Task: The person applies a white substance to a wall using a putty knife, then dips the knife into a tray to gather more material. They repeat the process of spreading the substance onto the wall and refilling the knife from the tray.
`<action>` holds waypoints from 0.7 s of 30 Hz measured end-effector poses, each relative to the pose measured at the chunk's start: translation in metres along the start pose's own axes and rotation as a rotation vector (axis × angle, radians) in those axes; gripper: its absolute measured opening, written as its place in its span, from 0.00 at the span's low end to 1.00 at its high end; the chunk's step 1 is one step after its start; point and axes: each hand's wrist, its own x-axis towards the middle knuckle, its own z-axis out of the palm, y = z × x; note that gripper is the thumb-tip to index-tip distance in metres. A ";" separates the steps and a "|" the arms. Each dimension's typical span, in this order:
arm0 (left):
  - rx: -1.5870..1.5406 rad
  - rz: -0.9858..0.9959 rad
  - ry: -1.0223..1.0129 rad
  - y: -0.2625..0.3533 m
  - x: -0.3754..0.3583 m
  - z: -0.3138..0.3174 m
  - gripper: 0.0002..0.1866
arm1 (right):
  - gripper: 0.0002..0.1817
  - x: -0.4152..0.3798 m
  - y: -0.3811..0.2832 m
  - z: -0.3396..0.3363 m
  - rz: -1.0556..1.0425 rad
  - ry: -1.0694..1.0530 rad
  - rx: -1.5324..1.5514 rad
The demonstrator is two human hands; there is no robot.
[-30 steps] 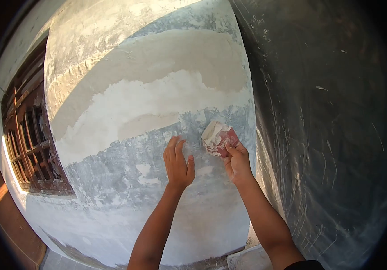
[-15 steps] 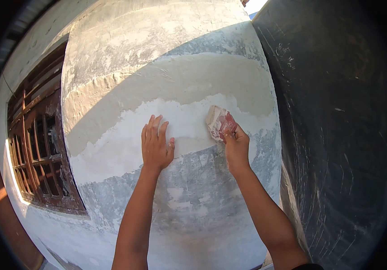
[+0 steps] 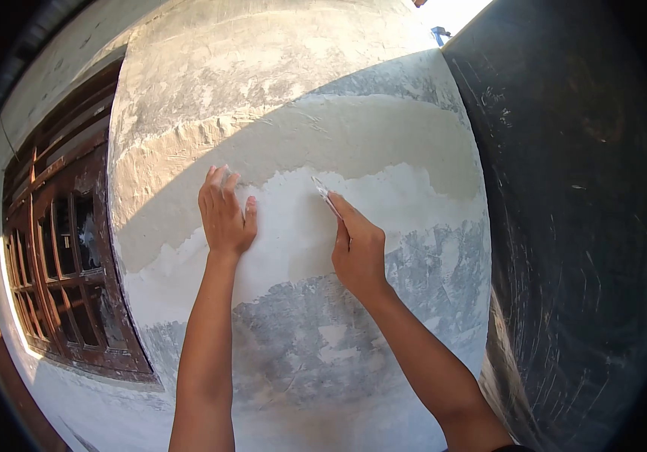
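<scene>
My right hand (image 3: 361, 245) pinches a flat putty scraper (image 3: 325, 193), seen nearly edge-on, its tip at the upper border of the white putty band. In the earlier frame its face shows red, smeared with white filler. My left hand (image 3: 227, 218) lies against the plastered wall (image 3: 301, 361), fingers pointing up and thumb apart, holding nothing. White filler marks some of its fingertips. Between both hands runs the smooth white putty (image 3: 282, 230), with a damp beige coat (image 3: 368, 135) above and rough grey plaster below.
On the left is a brown wooden window (image 3: 75, 248) with barred panes. A dark, scratched sheet (image 3: 579, 226) rises along the wall's right edge. Sunlight crosses the upper wall diagonally. A small blue object (image 3: 440, 35) shows at the top right.
My right hand has moved left with the scraper, which turned from face-on to edge-on. My left hand has shifted left and up along the wall. The view has also moved slightly.
</scene>
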 end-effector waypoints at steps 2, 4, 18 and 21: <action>-0.037 0.004 0.031 0.000 -0.001 -0.001 0.26 | 0.25 0.004 0.008 0.009 -0.114 0.043 -0.170; -0.056 0.008 0.037 -0.001 -0.005 -0.002 0.26 | 0.26 0.008 0.017 0.014 -0.111 0.072 -0.215; -0.122 0.005 0.067 -0.003 -0.007 -0.003 0.24 | 0.22 -0.012 0.039 0.071 -0.157 -0.020 -0.673; -0.116 -0.007 0.065 -0.002 -0.007 -0.004 0.24 | 0.25 -0.022 0.017 0.046 -0.148 -0.105 -0.617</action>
